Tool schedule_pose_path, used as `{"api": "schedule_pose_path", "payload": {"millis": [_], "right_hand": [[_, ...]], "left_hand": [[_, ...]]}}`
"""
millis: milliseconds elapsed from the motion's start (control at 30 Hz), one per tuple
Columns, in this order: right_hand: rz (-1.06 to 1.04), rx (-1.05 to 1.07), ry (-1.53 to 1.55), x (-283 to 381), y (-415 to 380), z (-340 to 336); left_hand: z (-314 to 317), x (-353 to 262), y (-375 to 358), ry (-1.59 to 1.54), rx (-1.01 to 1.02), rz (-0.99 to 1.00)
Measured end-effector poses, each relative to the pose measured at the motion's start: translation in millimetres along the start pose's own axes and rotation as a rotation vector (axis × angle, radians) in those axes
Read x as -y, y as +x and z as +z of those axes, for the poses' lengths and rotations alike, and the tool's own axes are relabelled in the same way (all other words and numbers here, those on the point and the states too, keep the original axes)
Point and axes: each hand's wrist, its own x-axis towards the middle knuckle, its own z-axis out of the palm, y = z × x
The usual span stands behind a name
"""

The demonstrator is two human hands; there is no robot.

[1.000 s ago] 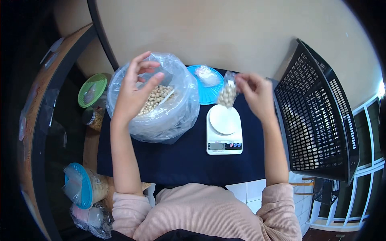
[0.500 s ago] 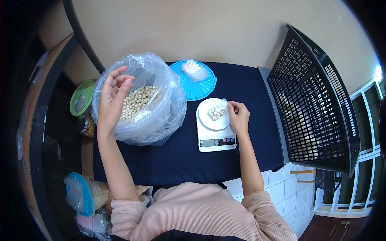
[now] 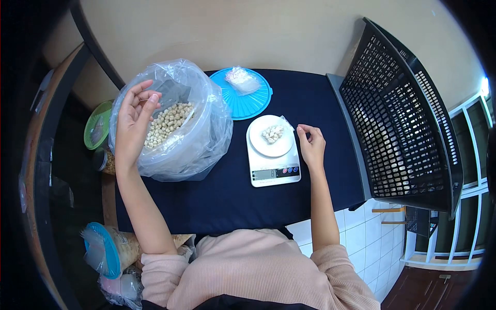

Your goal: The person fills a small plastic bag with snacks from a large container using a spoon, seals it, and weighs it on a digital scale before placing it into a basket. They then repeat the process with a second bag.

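My left hand is raised over the near left side of a big plastic-lined tub, fingers loosely curled and apart, holding nothing visible. Round pale pieces lie inside the tub. A white kitchen scale stands to its right with a display and buttons at the front. On the scale's round plate rests a small clear bag of pale pieces, its open end toward the right. My right hand is just right of the scale, off the bag, with thumb and fingers slightly apart.
A blue lid with a pile of clear bags lies behind the scale. A tall black basket stands at the right. At the left are a green lid, a jar and a blue-lidded container.
My right hand has let go of the small bag and moved slightly right of it. The bag now rests on the plate by itself. The whole view has shifted slightly.
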Motion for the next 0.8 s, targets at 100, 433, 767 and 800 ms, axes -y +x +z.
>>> {"api": "schedule_pose_path", "payload": {"millis": [100,433,767,800], "right_hand": [[-0.013,0.014,-0.005,-5,3,5],[-0.052,0.16,0.185,6,19,19],[-0.552,0.094,0.743,176,47,6],[-0.573,0.146,0.825,191,44,12]], "left_hand": [[1,-1,-1,0.001,-0.005,-0.013],[1,-4,-1,-0.066,-0.017,-0.008],[-1,-9,-4,-0.203,0.076,0.073],[-1,-10,-4,-0.195,0.06,0.076]]}}
